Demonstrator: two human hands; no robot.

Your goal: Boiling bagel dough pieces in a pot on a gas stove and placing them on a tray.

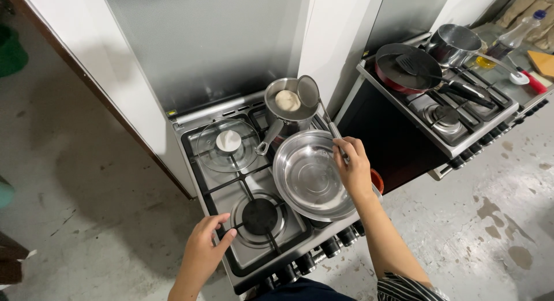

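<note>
My right hand (353, 167) grips the long handle of a metal skimmer (308, 91), whose round head rests tilted on the rim of a small steel saucepan (284, 113). A pale lump of dough (287, 100) lies inside the saucepan at the stove's back right burner. A wide, empty steel bowl (311, 175) sits on the front right burner, just under my right hand. My left hand (205, 248) rests with fingers apart on the front left edge of the stove (231, 206), beside the bare front left burner (259, 217).
A glass lid with a white knob (228, 141) lies on the back left burner. A second stove (447, 113) to the right carries a black frying pan with a spatula (407, 67) and a steel pot (452, 43). A bottle (515, 31) stands beyond.
</note>
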